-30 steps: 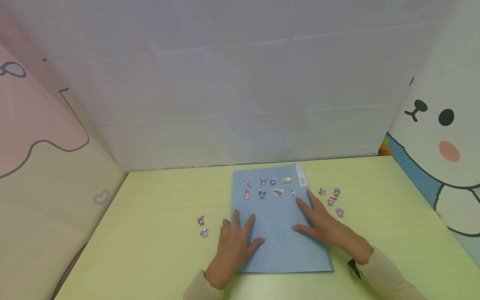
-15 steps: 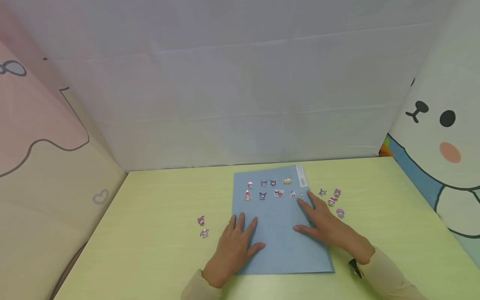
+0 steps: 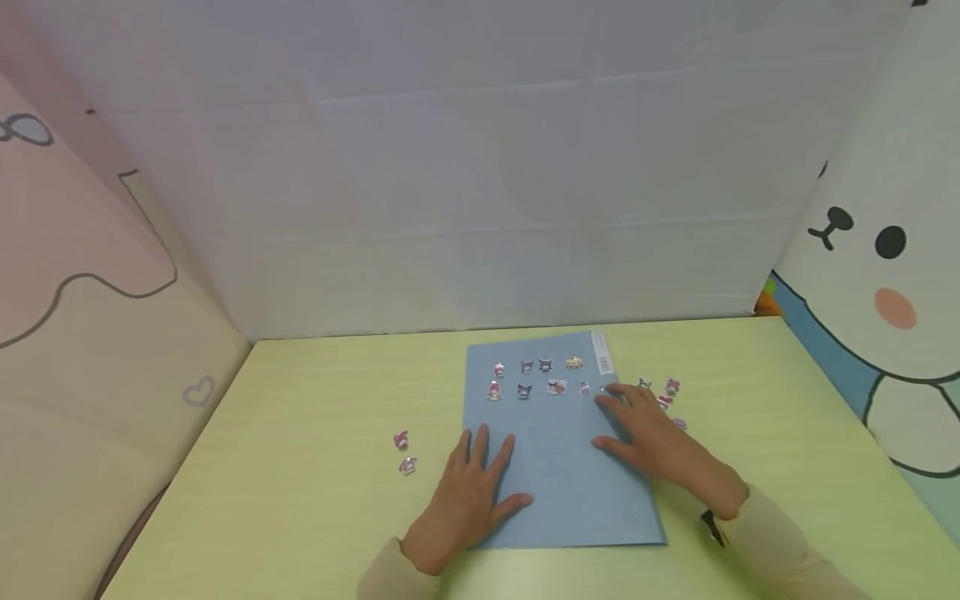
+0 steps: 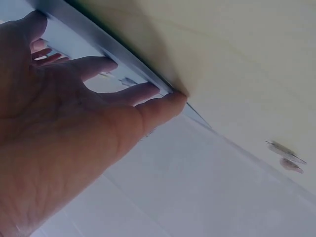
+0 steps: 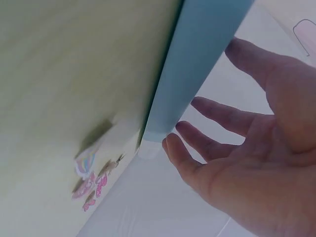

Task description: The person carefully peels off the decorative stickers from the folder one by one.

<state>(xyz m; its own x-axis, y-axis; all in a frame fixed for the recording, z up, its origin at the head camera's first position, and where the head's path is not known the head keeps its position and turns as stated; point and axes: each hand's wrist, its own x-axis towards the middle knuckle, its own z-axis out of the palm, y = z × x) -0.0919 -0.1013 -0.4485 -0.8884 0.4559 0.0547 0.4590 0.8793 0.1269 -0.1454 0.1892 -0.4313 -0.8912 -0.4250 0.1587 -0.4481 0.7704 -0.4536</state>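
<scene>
A light blue folder [image 3: 558, 492] lies flat on the table, with two rows of small cartoon stickers [image 3: 556, 387] across its upper part. My left hand [image 3: 467, 498] rests on its lower left side, fingers spread and straight. In the left wrist view, the fingertips [image 4: 148, 90] touch the folder near its edge. Over the folder's right edge lies my right hand [image 3: 651, 435], its fingers loosely bent and pointing towards the end of the lower row. The right wrist view shows those fingertips [image 5: 198, 102] against the folder with nothing visible between them. A white barcode label [image 3: 602, 352] marks the top right corner.
Two pink stickers [image 3: 401, 439] lie on the yellow-green table [image 3: 315, 400] left of the folder. Several more stickers [image 3: 672, 385] sit to its right, partly hidden by my right hand. A white cloth wall [image 3: 480, 208] rises behind the table; printed cloth hangs at both sides.
My left hand has slid a little onto the folder, its fingers straightening. My right hand has shifted slightly up and its fingers have drawn closer together near the lower row's end.
</scene>
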